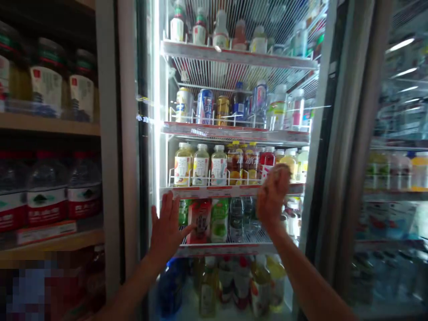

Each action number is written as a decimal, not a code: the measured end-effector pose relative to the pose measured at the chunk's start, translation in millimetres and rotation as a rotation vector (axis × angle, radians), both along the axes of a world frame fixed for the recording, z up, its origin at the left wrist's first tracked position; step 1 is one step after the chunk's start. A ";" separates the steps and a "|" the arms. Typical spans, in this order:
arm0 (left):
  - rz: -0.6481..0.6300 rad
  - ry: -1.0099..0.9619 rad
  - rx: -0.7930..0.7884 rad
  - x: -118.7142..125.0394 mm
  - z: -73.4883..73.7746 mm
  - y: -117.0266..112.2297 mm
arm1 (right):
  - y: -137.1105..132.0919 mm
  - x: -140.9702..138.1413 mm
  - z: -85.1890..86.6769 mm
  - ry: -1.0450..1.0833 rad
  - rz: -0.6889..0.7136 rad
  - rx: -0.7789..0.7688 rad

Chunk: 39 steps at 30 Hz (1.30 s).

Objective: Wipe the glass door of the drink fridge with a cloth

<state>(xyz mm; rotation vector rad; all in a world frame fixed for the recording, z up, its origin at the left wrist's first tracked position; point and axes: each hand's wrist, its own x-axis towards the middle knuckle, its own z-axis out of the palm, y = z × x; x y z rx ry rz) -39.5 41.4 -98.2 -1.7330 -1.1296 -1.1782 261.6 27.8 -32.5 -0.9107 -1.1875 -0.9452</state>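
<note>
My left hand [167, 225] lies spread, fingers up and thumb out to the right, against or just before the glass door [240, 133] of a lit drinks fridge. Nothing is in it. To the right, my right hand [272, 198] is raised at the glass, somewhat blurred. Its fingers are closed on a small crumpled brownish wad [282, 170], whose kind I cannot make out. Behind the hands, pale juice bottles [200, 165] stand on a wire shelf. Below them are a red pack [199, 220] and a green pack [219, 220].
Upper shelves hold cans [204, 106] and more bottles [220, 31]. Bottles [209, 285] crowd the fridge bottom. At left, an open shelf [50, 122] carries juice and large water bottles [47, 191]. A metal door frame [351, 147] and another fridge [397, 178] stand at right.
</note>
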 end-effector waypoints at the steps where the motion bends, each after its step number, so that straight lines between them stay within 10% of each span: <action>1: -0.005 0.000 0.011 -0.9 0.6 -0.1 | 2.9 -14.3 -0.7 -0.104 -0.013 -0.002; 5: -0.016 0.020 0.079 -9.0 2.9 -1.6 | 6.4 6.8 11.4 -0.315 -0.080 -0.048; 11: -0.055 0.006 0.196 10.9 29.3 5.5 | 7.6 83.1 52.4 0.094 -0.155 0.196; 18: -0.113 -0.019 0.233 70.5 92.7 10.4 | 1.8 61.1 24.7 -0.379 -0.052 0.013; 23: -0.113 -0.057 0.210 78.7 90.6 12.5 | 7.5 90.0 52.8 0.084 -0.151 0.176; 29: -0.105 -0.053 0.178 74.1 90.6 9.2 | 11.0 16.9 46.7 -0.434 -0.013 0.023; 35: -0.087 0.007 0.162 69.6 90.7 4.9 | 10.1 106.9 65.4 0.004 -0.152 0.123; 39: -0.081 -0.026 0.151 72.4 90.4 4.3 | 14.0 82.8 85.5 0.053 -0.077 0.122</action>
